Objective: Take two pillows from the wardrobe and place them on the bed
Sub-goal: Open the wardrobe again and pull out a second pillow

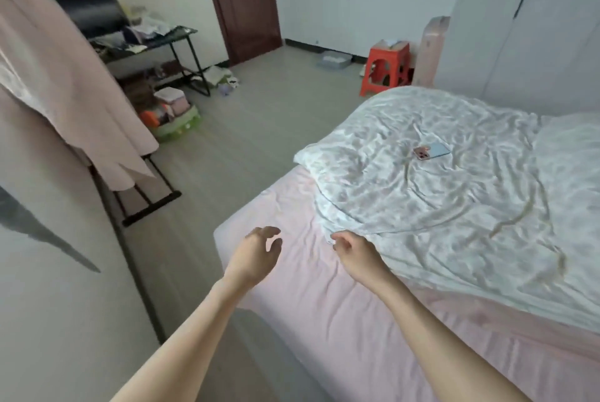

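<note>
The bed (311, 297) with a pink sheet fills the lower right. A rumpled white quilt (438, 207) covers most of it. My left hand (256, 255) hovers over the bed's near corner, fingers curled and apart, holding nothing. My right hand (355, 254) is beside it, at the quilt's lower edge, fingers loosely bent and empty; whether it touches the quilt I cannot tell. The white wardrobe (526, 28) stands at the far right, doors closed. A pale bulge at the right edge (571, 142) may be a pillow; I cannot tell.
A phone (431, 151) lies on the quilt. A rack with pink cloth (65, 93) stands at the left, a cluttered black table (156, 41) behind it. A red stool (386, 67) sits past the bed near a brown door (243, 2). Grey floor (243, 129) runs between.
</note>
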A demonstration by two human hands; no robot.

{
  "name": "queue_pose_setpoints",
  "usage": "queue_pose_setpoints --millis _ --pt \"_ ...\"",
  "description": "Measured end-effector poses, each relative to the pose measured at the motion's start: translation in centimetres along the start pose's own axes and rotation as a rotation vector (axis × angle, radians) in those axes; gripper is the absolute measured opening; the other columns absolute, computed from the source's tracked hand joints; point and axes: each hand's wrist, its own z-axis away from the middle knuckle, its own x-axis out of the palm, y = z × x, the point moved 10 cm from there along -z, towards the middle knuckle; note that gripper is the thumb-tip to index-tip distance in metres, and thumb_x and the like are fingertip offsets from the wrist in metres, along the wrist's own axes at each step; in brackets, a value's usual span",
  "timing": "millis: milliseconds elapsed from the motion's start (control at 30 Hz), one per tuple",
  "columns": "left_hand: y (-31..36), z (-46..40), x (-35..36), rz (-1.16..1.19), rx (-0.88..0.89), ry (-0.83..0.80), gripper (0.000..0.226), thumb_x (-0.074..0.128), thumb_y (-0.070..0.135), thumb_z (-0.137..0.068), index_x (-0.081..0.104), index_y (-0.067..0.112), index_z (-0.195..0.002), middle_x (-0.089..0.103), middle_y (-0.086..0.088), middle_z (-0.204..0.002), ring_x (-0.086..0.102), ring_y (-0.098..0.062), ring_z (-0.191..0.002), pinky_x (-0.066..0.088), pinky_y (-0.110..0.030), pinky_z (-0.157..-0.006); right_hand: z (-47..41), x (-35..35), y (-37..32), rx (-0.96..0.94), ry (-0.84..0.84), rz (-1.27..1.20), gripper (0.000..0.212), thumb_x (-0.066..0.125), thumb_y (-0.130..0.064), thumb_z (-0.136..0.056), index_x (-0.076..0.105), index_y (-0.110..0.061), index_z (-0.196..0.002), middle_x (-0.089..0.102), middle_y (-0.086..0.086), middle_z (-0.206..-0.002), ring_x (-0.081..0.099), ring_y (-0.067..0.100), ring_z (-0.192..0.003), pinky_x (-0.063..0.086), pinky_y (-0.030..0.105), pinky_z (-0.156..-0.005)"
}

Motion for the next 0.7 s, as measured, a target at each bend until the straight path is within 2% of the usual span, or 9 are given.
queue_pose_setpoints --millis 133,267,433,533,633,700 --pt "-9.1 -5.7 -8.9 0.002 -0.095 0.102 0.031 0.048 0.019 -0.091 0.057 0.012 -0.120 0.059 -0.009 -0.121 0.055 -0.026 -0.111 0.039 -0.027 -0.089 -7.6 8.5 -8.7 -0.048 -0.103 0.036 0.027 0.042 -0.020 -0.092 0.059 -0.020 -0.113 0.065 0.002 -0.109 0.056 0.018 -0.103 0.038 0.023 -0.079" --pt "-15.5 -11.3 -14.2 0.002 -0.139 0.158 0.029 0.049 0.017 -0.091 0.059 0.010 -0.116 0.060 -0.014 -0.116 0.055 -0.031 -0.108 0.039 -0.029 -0.088 -15.0 13.9 -15.2 -0.102 -0.145 0.076 0.027 0.041 -0.019 -0.092 0.059 -0.019 -0.112 0.064 0.001 -0.110 0.056 0.018 -0.103 0.042 0.026 -0.082" --pt "-23.6 -21.9 -21.0 0.048 -0.170 0.228 0.030 0.048 0.022 -0.091 0.058 0.016 -0.118 0.059 -0.008 -0.119 0.056 -0.027 -0.109 0.040 -0.027 -0.090 -28.0 22.9 -24.5 -0.223 -0.175 0.109 0.027 0.042 -0.014 -0.092 0.060 -0.013 -0.111 0.066 0.010 -0.110 0.057 0.026 -0.106 0.043 0.032 -0.091" --pt "-27.8 -28.6 -25.9 0.051 -0.198 0.250 0.027 0.048 0.023 -0.091 0.060 0.016 -0.114 0.060 -0.007 -0.113 0.056 -0.025 -0.107 0.041 -0.028 -0.089 -36.2 27.7 -29.6 -0.262 -0.201 0.121 0.025 0.044 -0.014 -0.092 0.061 -0.012 -0.111 0.067 0.013 -0.110 0.059 0.028 -0.106 0.043 0.033 -0.090" --pt "-31.7 -35.1 -32.1 0.012 -0.210 0.254 0.022 0.045 0.023 -0.091 0.060 0.015 -0.105 0.060 -0.006 -0.102 0.056 -0.026 -0.100 0.039 -0.027 -0.078 -43.8 31.7 -35.5 -0.279 -0.198 0.106 0.024 0.045 -0.013 -0.092 0.061 -0.012 -0.109 0.067 0.014 -0.109 0.060 0.028 -0.104 0.043 0.032 -0.086" --pt "-34.5 -38.3 -35.5 0.046 -0.238 0.303 0.023 0.045 0.022 -0.092 0.060 0.014 -0.107 0.059 -0.006 -0.103 0.056 -0.024 -0.099 0.040 -0.027 -0.081 -48.1 34.6 -39.0 -0.291 -0.220 0.100 0.024 0.045 -0.013 -0.091 0.061 -0.012 -0.108 0.067 0.013 -0.108 0.060 0.027 -0.102 0.044 0.031 -0.085"
